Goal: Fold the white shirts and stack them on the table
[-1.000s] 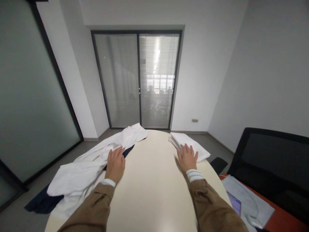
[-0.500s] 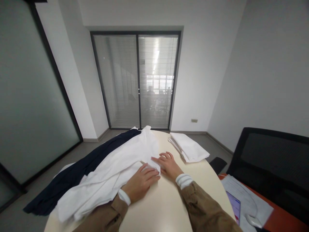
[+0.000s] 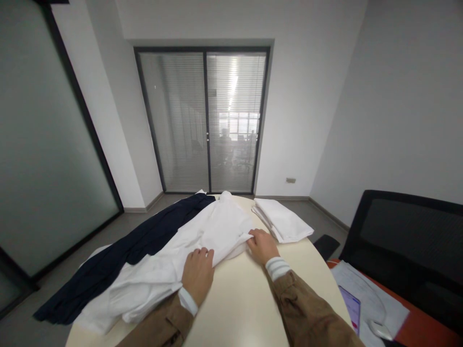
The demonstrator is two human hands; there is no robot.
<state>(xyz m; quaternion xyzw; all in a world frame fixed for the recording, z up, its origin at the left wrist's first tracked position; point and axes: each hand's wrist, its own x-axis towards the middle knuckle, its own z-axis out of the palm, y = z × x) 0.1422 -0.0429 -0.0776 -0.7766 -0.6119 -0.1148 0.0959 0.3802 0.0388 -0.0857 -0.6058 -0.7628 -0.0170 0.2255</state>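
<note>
R hand (image 3: 264,247) pinches white garment's (image 3: 217,226) edge, prob. to keep it taut; L hand (image 3: 198,274) steadies near side, grip unclear. Dark cloth (image 3: 144,241) lies left of L hand.

Dim room, bright hazy glow behind blinds, soft shadows, wide-angle edge stretching

At the lower middle of the frame, the table (image 3: 238,308) has a bare way between the two sleeves. The folded white cloth (image 3: 284,220) stands in the way right of centre; the dark cloth (image 3: 144,236) blocks the left side.
</note>
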